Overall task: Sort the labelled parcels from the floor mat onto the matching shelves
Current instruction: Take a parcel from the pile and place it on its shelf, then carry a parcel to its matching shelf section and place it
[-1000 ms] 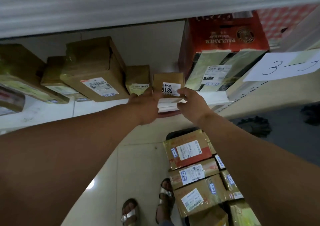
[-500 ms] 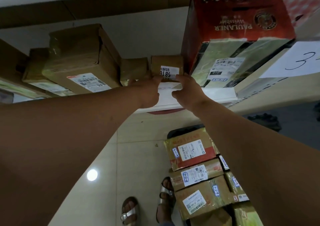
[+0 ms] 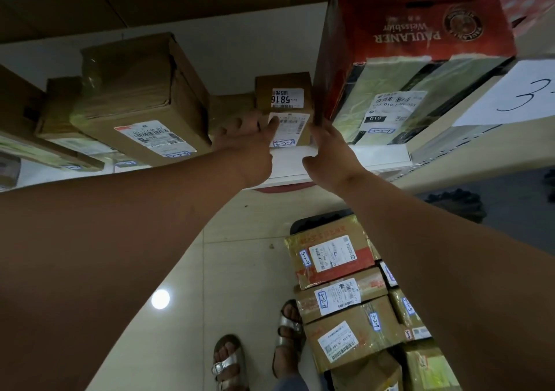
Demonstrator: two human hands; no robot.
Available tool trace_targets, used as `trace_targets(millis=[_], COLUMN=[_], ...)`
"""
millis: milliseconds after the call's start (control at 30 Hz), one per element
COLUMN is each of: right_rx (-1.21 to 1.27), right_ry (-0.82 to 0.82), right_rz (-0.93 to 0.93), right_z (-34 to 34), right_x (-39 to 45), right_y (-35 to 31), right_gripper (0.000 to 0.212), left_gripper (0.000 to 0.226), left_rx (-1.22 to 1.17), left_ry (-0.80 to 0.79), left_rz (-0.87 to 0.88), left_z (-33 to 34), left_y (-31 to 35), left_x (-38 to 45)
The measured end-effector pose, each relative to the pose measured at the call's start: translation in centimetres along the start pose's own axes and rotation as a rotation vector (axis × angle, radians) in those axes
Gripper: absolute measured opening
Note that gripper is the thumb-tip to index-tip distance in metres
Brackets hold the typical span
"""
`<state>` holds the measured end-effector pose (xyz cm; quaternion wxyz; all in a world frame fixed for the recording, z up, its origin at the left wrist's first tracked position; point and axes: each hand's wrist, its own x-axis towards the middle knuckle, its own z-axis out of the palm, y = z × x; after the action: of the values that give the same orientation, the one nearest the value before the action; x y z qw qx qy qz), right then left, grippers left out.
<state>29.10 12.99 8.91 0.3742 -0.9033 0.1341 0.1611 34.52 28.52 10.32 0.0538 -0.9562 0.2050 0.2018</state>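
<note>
The white paper shelf sign (image 3: 522,90) is cut by the right edge after "3-". The left hand (image 3: 246,144) covers part of the small brown cardboard parcel's (image 3: 288,111) lower label, whose print is too blurred to read. The right hand's fingertips seem hidden behind the parcel's side.
</note>
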Motion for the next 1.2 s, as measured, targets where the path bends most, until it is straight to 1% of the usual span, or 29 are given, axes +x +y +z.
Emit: trace_targets(millis=[133, 200, 300, 533, 667, 867, 1000, 1133, 1200], right_rx=[-0.116, -0.191, -0.26, -0.304, -0.322, -0.313, -0.28, -0.242, -0.255], right_ry=[-0.046, -0.09, -0.109, -0.056, -0.036, -0.047, -0.06, -0.044, -0.054], right_rz=[0.042, 0.089, 0.134, 0.241, 0.294, 0.368, 0.422, 0.502, 0.545], right_z=[-0.3, -0.2, 0.1, 0.9, 2.4, 4.9, 5.1, 4.7, 4.8], right_x=[-2.0, -3.3, -5.5, -12.9, -18.0, -24.8, -29.3, -33.8, -36.1], right_y=[0.1, 0.2, 0.2, 0.0, 0.4, 1.4, 3.3, 6.6, 8.4], right_gripper=[0.075, 0.074, 0.072, 0.065, 0.066, 0.062, 0.066, 0.058, 0.058], left_gripper=[0.073, 0.073, 0.073, 0.069, 0.066, 0.068, 0.068, 0.063, 0.062], left_rx=[0.143, 0.15, 0.12, 0.075, 0.106, 0.149, 0.182, 0.184, 0.188], left_ry=[0.027, 0.03, 0.013, -0.04, -0.068, -0.091, -0.106, -0.112, -0.11], left_rz=[0.059, 0.078, 0.097, 0.174, 0.233, 0.279, 0.337, 0.412, 0.455], left_z=[-0.2, -0.2, -0.3, -0.4, 0.3, 1.2, 1.8, 3.1, 4.1], left_y=[0.1, 0.0, 0.0, 0.1, 0.1, 0.4, 2.5, 6.3, 8.3], left_x=[-1.8, -2.8, -4.5, -10.7, -15.6, -21.5, -24.0, -26.0, -27.0])
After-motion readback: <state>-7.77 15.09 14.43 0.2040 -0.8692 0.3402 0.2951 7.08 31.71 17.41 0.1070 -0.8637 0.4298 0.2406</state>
